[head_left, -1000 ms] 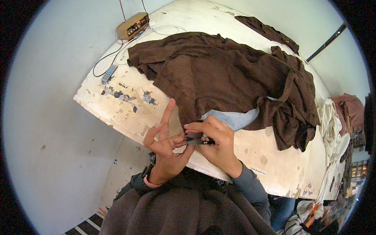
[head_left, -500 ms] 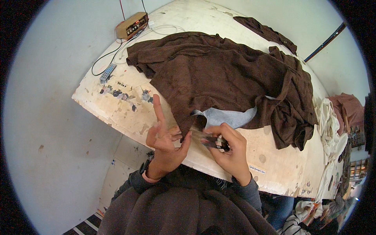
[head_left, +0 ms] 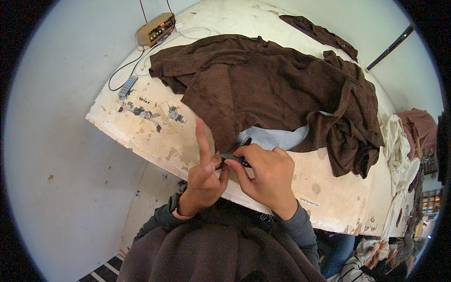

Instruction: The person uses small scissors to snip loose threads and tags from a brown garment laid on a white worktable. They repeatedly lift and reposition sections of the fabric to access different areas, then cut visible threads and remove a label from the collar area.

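A dark brown garment [head_left: 277, 89] lies spread and rumpled across the table, its near corner drawn to the front edge. My left hand [head_left: 204, 181] pinches that corner between thumb and curled fingers, with the index finger stretched upward. In my right hand [head_left: 271, 176] is a small dark pair of thread snips [head_left: 233, 159], gripped between thumb and fingers. Their tip meets the cloth at my left fingertips; the exact contact is hidden. Just beyond my right hand, a light blue-grey piece of fabric [head_left: 277, 137] shows from under the garment.
The worn pale table [head_left: 329, 202] has stained, peeling patches. At the far left stand a brown box with lit controls [head_left: 157, 29], cables and a grey remote [head_left: 128, 87]. Another brown cloth piece [head_left: 319, 35] lies at the back. White cloth [head_left: 395, 155] hangs over the right edge.
My right hand has moved slightly left and turned over, bringing the snips against the cloth at my left fingers. The left index finger has shifted a little right; the garment is nearly unchanged.
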`<action>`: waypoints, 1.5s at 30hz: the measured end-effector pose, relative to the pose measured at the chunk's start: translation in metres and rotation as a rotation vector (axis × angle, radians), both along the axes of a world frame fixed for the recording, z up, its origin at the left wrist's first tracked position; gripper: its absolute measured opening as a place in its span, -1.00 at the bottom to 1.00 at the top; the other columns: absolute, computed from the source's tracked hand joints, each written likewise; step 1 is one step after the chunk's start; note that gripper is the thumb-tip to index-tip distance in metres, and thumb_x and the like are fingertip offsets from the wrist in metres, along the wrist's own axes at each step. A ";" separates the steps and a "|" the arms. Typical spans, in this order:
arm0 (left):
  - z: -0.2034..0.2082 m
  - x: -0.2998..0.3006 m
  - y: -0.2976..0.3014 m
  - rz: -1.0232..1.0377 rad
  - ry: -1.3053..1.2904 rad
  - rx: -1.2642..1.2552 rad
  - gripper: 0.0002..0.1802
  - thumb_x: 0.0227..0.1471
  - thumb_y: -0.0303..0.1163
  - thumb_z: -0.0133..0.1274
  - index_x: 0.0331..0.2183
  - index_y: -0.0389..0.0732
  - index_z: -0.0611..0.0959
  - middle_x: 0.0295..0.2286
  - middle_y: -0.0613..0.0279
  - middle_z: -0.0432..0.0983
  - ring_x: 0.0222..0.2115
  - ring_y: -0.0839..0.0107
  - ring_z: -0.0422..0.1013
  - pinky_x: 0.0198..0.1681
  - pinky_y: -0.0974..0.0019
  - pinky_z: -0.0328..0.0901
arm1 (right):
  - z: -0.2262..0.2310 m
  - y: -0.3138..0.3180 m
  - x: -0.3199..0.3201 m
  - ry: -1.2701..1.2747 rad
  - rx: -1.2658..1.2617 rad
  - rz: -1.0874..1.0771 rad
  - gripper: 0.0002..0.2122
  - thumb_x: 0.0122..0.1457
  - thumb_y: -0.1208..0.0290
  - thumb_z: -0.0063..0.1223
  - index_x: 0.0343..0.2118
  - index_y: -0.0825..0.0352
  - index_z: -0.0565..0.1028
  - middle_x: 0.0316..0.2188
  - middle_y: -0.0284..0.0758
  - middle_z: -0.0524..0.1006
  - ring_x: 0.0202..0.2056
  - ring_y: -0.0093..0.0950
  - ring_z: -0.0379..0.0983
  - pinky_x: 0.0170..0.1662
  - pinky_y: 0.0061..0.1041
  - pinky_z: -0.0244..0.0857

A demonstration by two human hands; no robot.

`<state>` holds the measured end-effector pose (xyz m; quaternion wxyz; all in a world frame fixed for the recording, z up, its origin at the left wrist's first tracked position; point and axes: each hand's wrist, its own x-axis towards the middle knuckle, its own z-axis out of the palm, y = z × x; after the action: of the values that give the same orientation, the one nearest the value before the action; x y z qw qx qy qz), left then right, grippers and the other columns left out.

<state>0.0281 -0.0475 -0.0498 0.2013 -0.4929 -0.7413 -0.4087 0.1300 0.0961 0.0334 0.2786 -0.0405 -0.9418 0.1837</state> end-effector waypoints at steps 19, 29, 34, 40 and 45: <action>-0.003 0.001 0.006 -0.048 -0.028 0.079 0.07 -0.01 -0.60 0.28 0.29 -0.41 -0.10 0.41 -0.36 -0.35 -0.34 0.60 0.51 -0.06 0.60 0.27 | -0.015 0.012 0.000 0.125 -0.096 -0.054 -0.79 0.08 0.28 0.38 -0.31 0.22 0.57 -0.50 -0.41 0.57 -0.57 -0.42 0.48 -0.47 -0.43 0.15; -0.002 0.004 0.002 -0.015 -0.133 -0.036 0.19 -0.04 -0.58 0.24 0.39 -0.27 -0.20 0.29 -0.24 0.06 -0.35 0.53 0.46 -0.14 0.53 0.29 | -0.007 0.013 -0.012 0.064 -0.575 -0.074 -0.68 0.11 0.39 0.38 -0.13 0.35 0.52 -0.49 -0.38 0.49 -0.44 -0.62 0.44 -0.32 -0.63 0.31; 0.001 0.004 0.000 -0.024 -0.151 -0.064 0.19 -0.02 -0.58 0.22 0.40 -0.20 -0.22 0.16 -0.16 0.27 -0.29 0.47 0.48 -0.19 0.49 0.33 | 0.000 0.007 -0.008 -0.004 -0.191 -0.159 -0.74 0.08 0.28 0.41 -0.35 0.31 0.54 -0.55 -0.28 0.58 -0.53 -0.35 0.56 -0.42 -0.47 0.34; 0.010 -0.005 -0.007 -0.002 -0.195 -0.124 0.18 0.01 -0.58 0.20 0.41 -0.10 -0.23 0.01 -0.06 0.52 -0.23 0.39 0.49 -0.25 0.43 0.38 | -0.008 0.009 -0.007 0.089 -0.194 -0.188 -0.73 0.04 0.25 0.44 -0.40 0.27 0.52 -0.57 -0.32 0.56 -0.58 -0.41 0.48 -0.46 -0.47 0.28; 0.005 -0.061 -0.047 0.092 -0.537 0.223 -0.12 0.03 -0.59 0.28 0.29 -0.27 0.19 0.31 0.00 0.22 0.13 0.16 0.43 -0.15 0.38 0.50 | -0.019 0.037 0.020 0.018 -0.130 -0.319 -0.65 -0.07 0.23 0.52 -0.44 0.25 0.48 -0.61 -0.36 0.48 -0.62 -0.49 0.38 -0.49 -0.52 0.22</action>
<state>-0.0329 -0.0940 -0.0443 0.0691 -0.3076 -0.7403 -0.5938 0.1503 0.1335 0.0140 0.3093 -0.2058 -0.9071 0.1979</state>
